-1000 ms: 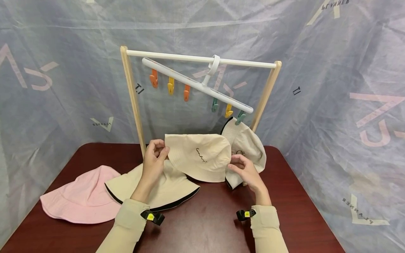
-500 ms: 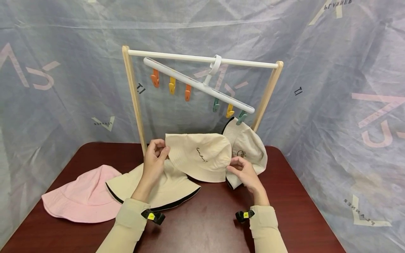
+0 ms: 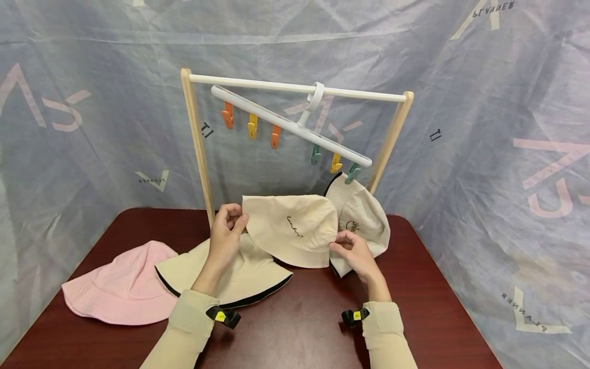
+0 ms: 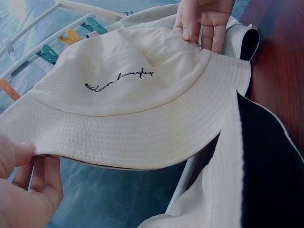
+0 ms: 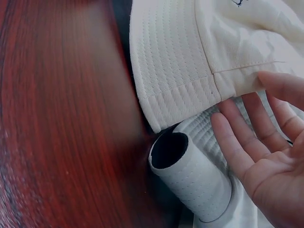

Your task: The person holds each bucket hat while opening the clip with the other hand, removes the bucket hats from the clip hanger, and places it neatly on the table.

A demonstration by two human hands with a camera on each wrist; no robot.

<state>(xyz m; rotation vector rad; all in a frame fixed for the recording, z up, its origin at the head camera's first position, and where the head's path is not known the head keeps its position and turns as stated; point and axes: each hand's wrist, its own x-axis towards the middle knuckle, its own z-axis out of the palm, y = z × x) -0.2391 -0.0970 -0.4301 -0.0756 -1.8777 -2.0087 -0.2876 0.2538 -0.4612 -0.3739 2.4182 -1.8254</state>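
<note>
Cream cloth bucket hat with black script (image 3: 292, 230) is held up between two hands, above the back half of the dark red, wood-grained bench (image 3: 295, 333). Left to right: a pink cloth bucket hat (image 3: 122, 289) lies near the bench's left edge, a beige cloth bucket hat with black lining (image 3: 246, 279) beside it. The left hand (image 3: 227, 230) pinches the cream brim between thumb and curled fingers. The right hand (image 3: 357, 251) pinches the crown, thumb in front, fingers slightly spread behind. An off-white cloth bucket hat (image 3: 367, 218) hangs from a green clip (image 3: 353, 173) toward the bench's back right corner.
</note>
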